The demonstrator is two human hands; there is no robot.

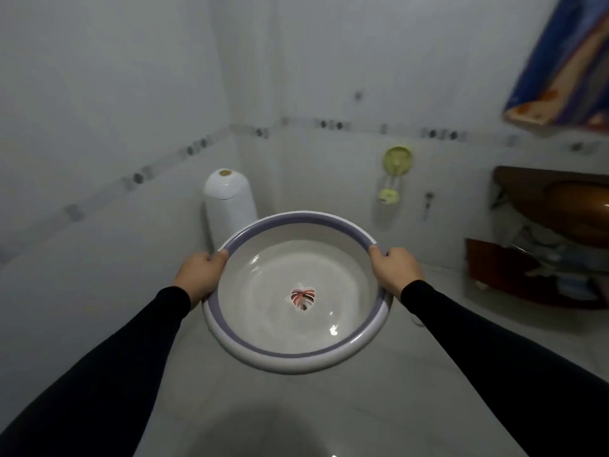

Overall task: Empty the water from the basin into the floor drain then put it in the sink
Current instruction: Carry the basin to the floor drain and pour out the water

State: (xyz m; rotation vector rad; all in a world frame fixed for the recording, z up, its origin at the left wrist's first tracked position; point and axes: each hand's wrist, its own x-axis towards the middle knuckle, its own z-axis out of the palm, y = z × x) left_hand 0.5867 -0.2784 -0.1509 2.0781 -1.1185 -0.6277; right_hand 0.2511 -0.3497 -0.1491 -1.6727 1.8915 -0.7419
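A round white basin (pixel 263 349) with a purple band under its rim hangs above the pale tiled floor at the middle of the view. Clear water lies in it, over a red leaf print at the bottom. My left hand (pixel 201 275) grips the left rim with the fingers curled over the edge. My right hand (pixel 393 270) grips the right rim the same way. The basin is held nearly level. No floor drain shows. A brown sink (pixel 573 206) juts from the wall at the far right.
A white toilet cistern (pixel 229 202) stands in the corner just behind the basin. A green hook (pixel 397 161) hangs on the back wall. Under the sink a brown shelf (pixel 527 275) holds clutter. A blue and orange cloth (pixel 560 61) hangs top right.
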